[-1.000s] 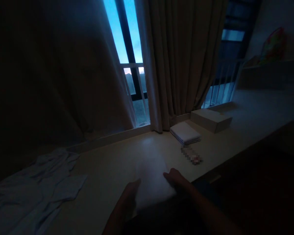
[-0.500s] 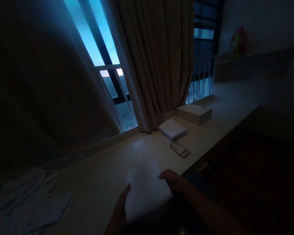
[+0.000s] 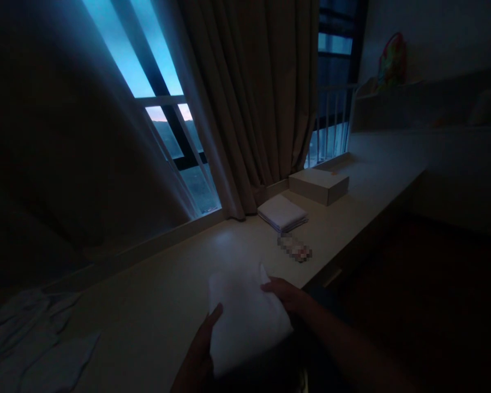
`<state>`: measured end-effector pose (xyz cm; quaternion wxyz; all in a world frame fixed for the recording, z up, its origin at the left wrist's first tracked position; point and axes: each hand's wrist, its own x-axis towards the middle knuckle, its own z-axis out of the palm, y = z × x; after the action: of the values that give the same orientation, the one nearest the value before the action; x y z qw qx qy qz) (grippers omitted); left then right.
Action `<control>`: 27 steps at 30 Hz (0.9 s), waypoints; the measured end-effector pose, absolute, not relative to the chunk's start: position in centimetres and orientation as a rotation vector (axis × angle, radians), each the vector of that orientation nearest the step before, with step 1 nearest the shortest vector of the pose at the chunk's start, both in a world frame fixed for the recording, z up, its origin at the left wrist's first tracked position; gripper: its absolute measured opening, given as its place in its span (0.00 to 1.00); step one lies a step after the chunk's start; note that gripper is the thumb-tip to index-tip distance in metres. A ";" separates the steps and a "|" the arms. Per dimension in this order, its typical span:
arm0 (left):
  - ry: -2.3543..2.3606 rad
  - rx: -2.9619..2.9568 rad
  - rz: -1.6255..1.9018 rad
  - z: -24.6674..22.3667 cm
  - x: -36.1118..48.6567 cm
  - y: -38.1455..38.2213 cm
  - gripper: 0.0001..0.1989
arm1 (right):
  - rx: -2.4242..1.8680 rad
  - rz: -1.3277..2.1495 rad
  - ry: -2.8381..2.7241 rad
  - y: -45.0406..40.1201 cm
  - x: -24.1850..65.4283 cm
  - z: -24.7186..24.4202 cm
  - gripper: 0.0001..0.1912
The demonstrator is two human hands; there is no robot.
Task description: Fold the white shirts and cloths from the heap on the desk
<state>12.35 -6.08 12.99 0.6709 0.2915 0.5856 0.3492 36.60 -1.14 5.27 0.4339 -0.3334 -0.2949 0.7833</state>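
A folded white cloth [image 3: 247,325] is held up near the front edge of the desk, between my two hands. My left hand [image 3: 204,338] grips its left side, thumb on top and fingers underneath. On the right side, my right hand [image 3: 284,292] pinches the cloth near its far corner, where a flap of fabric sticks up. Past the hands lies a neat stack of folded white cloth [image 3: 282,213]. Closer in rests a small pixelated item [image 3: 294,247] whose kind I cannot make out.
Loose, crumpled pale cloths [image 3: 28,338] lie on the left of the long desk [image 3: 147,297]. A white box [image 3: 319,185] stands farther along it, by the brown curtain [image 3: 249,109] and the window [image 3: 167,109]. A colourful bag [image 3: 393,60] sits on the shelf at right.
The far edge of the cloth has loosened, and a corner now stands up by my right hand. The camera view has turned slightly right, so the surroundings sit farther left.
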 end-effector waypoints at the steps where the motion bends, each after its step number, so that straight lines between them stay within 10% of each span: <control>1: 1.309 0.682 0.808 12.8 12.6 -5.8 0.32 | -0.816 1.937 -0.748 -0.8 37.0 5.4 0.29; 27: 0.796 0.898 1.015 12.2 38.2 27.3 0.21 | -1.421 1.303 -1.146 29.7 63.2 15.4 0.10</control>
<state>38.21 27.29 12.20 0.7068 0.4042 0.3582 0.4569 63.18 29.70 15.37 0.4342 -0.5708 -0.4600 0.5234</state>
